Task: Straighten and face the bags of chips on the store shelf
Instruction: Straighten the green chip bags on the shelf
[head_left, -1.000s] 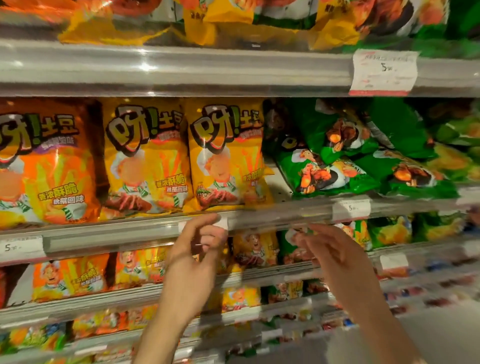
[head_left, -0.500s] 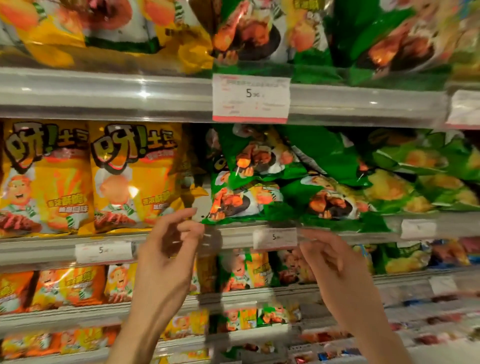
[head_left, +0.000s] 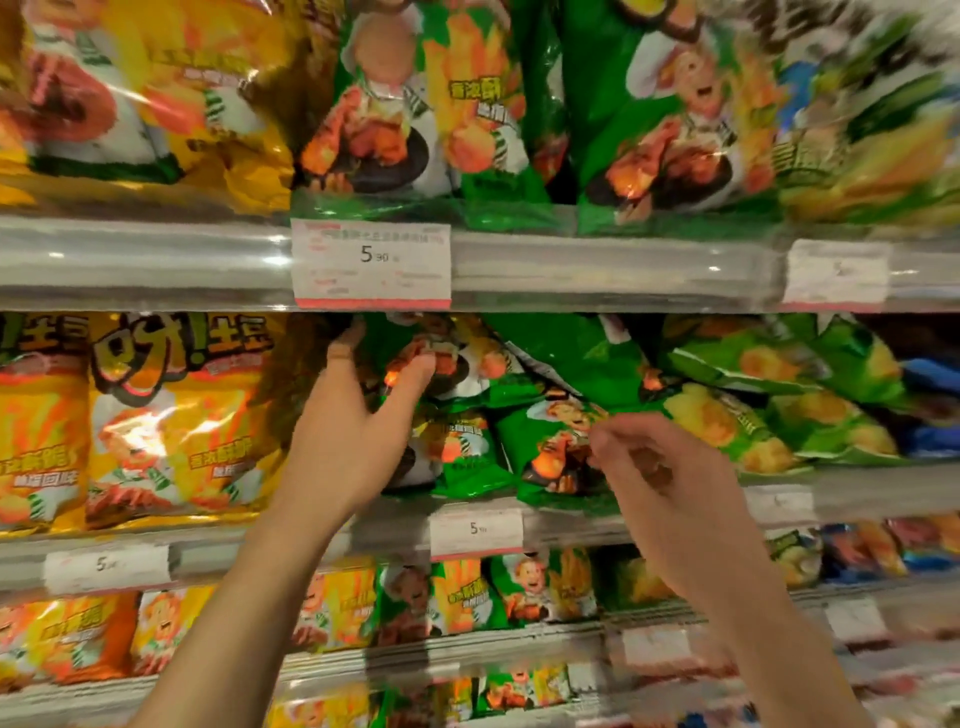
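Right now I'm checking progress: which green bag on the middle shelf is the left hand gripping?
The leftmost green bag, beside the yellow bags; left hand wraps its upper edge.

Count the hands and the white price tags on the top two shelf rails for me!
Hands: 2, the left hand and the right hand
Upper rail price tags: 2
Middle rail price tags: 3
Total: 7

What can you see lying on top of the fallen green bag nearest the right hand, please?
Another green bag slumps tilted over the fallen green bag, covering its top edge. The right hand hides its right side; what lies behind it cannot be seen.
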